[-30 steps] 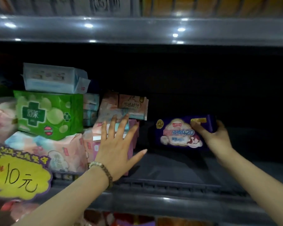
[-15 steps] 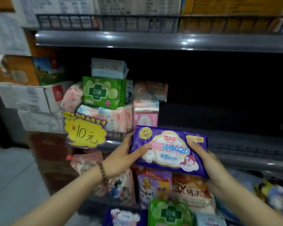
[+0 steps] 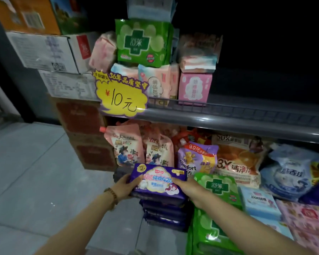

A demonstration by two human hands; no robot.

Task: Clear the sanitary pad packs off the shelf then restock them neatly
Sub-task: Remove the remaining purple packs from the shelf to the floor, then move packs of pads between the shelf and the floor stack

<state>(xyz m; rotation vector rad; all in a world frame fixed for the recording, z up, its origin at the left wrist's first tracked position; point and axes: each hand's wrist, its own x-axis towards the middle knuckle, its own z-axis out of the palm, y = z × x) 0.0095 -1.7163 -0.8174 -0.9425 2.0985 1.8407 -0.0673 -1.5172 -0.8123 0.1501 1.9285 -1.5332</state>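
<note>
Dim shop aisle, low in front of a grey shelf point(image 3: 228, 120).
The purple pad pack point(image 3: 155, 183) is over a stack of purple packs point(image 3: 164, 216) near the floor, its ends clasped by the left hand point(image 3: 125, 186) and right hand point(image 3: 187, 187). Green packs point(image 3: 217, 188) lie just right. Pink packs point(image 3: 194, 87) stand on the shelf beside a yellow price tag point(image 3: 122, 100).

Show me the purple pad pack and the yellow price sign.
Purple pad pack point(image 3: 157, 183), head view: its printed front.
Yellow price sign point(image 3: 121, 101), head view: the handwritten price.
</note>
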